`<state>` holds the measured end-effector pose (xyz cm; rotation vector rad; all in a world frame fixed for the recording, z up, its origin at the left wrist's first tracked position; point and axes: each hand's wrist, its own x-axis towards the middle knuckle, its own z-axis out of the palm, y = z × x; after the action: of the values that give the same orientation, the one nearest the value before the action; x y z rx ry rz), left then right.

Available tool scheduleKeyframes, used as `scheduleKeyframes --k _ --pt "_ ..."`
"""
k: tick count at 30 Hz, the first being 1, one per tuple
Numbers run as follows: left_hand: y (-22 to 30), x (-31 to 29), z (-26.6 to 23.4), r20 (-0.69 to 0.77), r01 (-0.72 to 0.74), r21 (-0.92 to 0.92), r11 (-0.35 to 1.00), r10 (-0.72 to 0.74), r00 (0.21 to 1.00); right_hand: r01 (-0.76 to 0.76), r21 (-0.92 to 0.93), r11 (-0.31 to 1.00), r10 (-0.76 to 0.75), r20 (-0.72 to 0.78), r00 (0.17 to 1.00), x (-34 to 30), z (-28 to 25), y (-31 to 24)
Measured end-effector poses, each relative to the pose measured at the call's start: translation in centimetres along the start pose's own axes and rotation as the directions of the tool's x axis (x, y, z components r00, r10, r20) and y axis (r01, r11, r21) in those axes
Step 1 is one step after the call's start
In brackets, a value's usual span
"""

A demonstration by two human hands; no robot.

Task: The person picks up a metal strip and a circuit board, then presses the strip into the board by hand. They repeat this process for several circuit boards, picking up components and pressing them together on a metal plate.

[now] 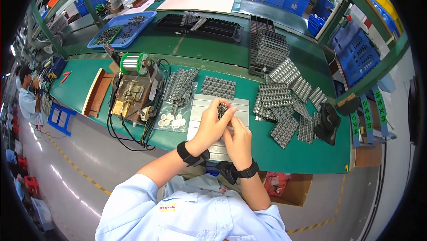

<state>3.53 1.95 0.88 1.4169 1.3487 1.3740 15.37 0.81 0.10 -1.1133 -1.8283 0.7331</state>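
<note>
Small dark metal part (222, 109) was pinched between thumb and fingers (216, 103) of the left hand (211, 123), above a pale grooved plate (243, 109), right hand (239, 140) placed close beside, its grip could not be told

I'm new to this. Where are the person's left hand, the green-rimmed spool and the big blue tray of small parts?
Left hand (212, 125): head view, on the back of the hand.
Green-rimmed spool (130, 63): head view, on its silvery wound middle.
Blue tray (122, 45): head view, on its near rim.
</note>
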Motion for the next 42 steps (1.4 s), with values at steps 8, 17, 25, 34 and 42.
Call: scheduleKeyframes --k 8,17,25,34,42 --pt "-1.4 3.5 -0.7 -0.077 0.25 -0.227 0.941 -0.273 0.959 -0.049 0.187 0.981 0.05 0.001 0.999 0.1 -0.6 -1.9" --pt "0.5 13.9 -10.8 -0.12 0.243 0.114 0.963 -0.229 0.966 -0.028 0.157 0.987 0.026 0.016 1.0 -1.2 -4.5 -1.2" --pt "-4.5 16.4 -14.9 -0.357 0.587 0.383 0.714 -0.471 0.807 -0.051 0.182 0.982 0.04 0.067 0.997 -3.1 -5.8 -0.1" --pt "-1.1 15.5 -11.2 -0.184 0.239 0.626 0.742 -0.157 0.97 -0.029 0.165 0.986 0.012 0.102 0.995 -3.4 -5.7 0.6" --pt "-3.0 13.6 -2.7 0.584 -0.449 0.728 0.518 -0.126 0.802 0.003 0.091 0.996 -0.013 0.112 0.994 -4.2 -6.3 0.8"
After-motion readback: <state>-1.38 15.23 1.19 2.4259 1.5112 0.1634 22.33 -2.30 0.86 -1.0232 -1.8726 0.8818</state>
